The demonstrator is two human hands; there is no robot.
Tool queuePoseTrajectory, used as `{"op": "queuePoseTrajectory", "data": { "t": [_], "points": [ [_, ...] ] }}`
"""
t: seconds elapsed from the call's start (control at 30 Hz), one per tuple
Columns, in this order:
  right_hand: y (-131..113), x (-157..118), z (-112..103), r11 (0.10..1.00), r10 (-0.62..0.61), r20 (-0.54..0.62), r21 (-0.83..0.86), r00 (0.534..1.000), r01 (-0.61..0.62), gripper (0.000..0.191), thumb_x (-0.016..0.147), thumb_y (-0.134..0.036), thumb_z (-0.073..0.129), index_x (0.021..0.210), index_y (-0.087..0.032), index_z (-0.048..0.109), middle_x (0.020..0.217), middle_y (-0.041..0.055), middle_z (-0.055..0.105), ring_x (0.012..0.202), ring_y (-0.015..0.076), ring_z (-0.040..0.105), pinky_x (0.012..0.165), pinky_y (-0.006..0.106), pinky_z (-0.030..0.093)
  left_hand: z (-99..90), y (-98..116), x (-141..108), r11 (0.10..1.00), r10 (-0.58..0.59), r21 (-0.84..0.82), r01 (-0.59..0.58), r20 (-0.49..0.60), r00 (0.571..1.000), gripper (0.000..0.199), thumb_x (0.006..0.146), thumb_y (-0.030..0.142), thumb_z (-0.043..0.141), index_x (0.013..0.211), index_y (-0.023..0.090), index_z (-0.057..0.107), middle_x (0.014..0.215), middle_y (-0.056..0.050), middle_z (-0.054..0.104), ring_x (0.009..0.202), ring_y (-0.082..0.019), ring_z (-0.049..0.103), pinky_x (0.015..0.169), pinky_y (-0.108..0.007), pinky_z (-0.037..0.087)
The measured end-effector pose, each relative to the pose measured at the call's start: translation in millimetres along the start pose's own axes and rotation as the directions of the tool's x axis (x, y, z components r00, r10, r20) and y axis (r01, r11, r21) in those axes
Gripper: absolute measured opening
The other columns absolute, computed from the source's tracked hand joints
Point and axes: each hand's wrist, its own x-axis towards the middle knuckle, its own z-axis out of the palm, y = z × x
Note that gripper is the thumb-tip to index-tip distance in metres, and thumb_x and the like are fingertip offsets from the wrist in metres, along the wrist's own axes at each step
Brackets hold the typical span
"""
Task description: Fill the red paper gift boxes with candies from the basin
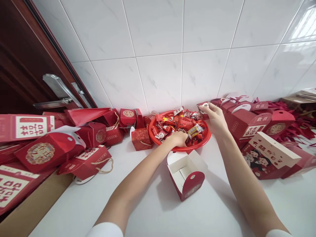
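In the head view, the right hand [216, 119] pinches a red candy [201, 108] with a white, dark-lettered patch between thumb and fingers, above the right rim of a red basket [191, 147]. The left hand [177, 139] reaches into the basket's glossy red, white and yellow sweets [184, 123]; whether it grips any, I cannot tell. Just in front stands an open, white-lined red box [191, 186].
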Motion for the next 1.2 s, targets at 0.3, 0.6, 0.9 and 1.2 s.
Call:
{"op": "queuePoseTrajectory", "data": {
  "t": [0.3, 0.6, 0.9, 1.2],
  "points": [
    [-5.8, -4.2, -0.7, 0.999, 0.050, 0.028, -0.014, 0.998, -0.050, 0.026, 0.063, -0.035, 0.084, 0.068, -0.020, 0.064, 0.063, -0.0033, 0.056, 0.055, 0.0103, 0.051, 0.050, 0.024, 0.044, 3.2, -11.4, 5.8, 0.988, 0.151, -0.027, -0.155, -0.105, 0.983, 0.021, 0.067, 0.018, 0.073, 0.088, 0.015, 0.070, 0.107, -0.016, 0.073, 0.098, -0.033, 0.069, 0.076, -0.034, 0.053],
    [-3.0, -4.8, -0.6, 0.993, 0.073, 0.094, -0.096, 0.993, -0.064, 0.028, 0.064, -0.039, 0.083, 0.069, -0.019, 0.064, 0.059, -0.0028, 0.059, 0.053, 0.0103, 0.051, 0.053, 0.025, 0.044, 8.3, -56.7, -3.0, 0.543, -0.061, -0.793, -0.277, -0.366, 0.929, 0.024, 0.055, 0.010, 0.070, 0.079, 0.014, 0.068, 0.067, 0.004, 0.065, 0.065, -0.015, 0.062, 0.063, -0.026, 0.047],
    [14.8, -3.0, 4.3, 0.960, 0.263, 0.149, -0.136, 0.953, -0.243, 0.034, 0.063, -0.042, 0.085, 0.073, -0.020, 0.062, 0.062, -0.0021, 0.061, 0.055, 0.0121, 0.058, 0.057, 0.026, 0.052, 12.9, -64.7, -7.8, 0.203, -0.201, -0.851, -0.485, -0.521, 0.830, 0.026, 0.053, 0.024, 0.082, 0.073, 0.015, 0.068, 0.071, -0.001, 0.070, 0.072, -0.018, 0.065, 0.077, -0.033, 0.051],
    [31.3, -6.3, 9.9, 0.918, 0.392, 0.306, -0.188, 0.867, -0.349, 0.032, 0.060, -0.042, 0.087, 0.073, -0.020, 0.068, 0.080, 0.0018, 0.070, 0.075, 0.0167, 0.065, 0.067, 0.030, 0.060, 14.8, -64.4, -7.3, 0.069, -0.283, -0.841, -0.537, -0.533, 0.798, 0.032, 0.058, 0.028, 0.081, 0.087, 0.016, 0.073, 0.088, -0.004, 0.076, 0.088, -0.025, 0.069, 0.087, -0.039, 0.054]
  ]
}}
